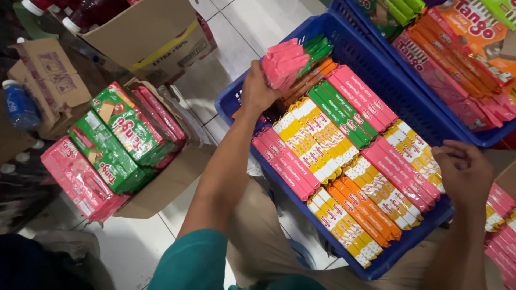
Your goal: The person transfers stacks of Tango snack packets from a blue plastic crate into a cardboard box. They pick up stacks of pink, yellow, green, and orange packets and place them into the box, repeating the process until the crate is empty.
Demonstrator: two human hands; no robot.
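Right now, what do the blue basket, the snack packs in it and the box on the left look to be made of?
The blue basket looks like moulded plastic: ribbed, slotted walls and an even colour. The snack packs seem wrapped in thin glossy film that catches the light; the left hand grips a pink bundle of them. The box looks like plain brown cardboard, matte, with bent flaps.

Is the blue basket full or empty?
Nearly full: the blue basket holds tight rows of wafer packs, and the left hand grips more at its far corner.

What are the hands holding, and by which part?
The left hand grips a bundle of pink and green wafer packs by its near end. The right hand rests on the blue basket's edge, holding nothing.
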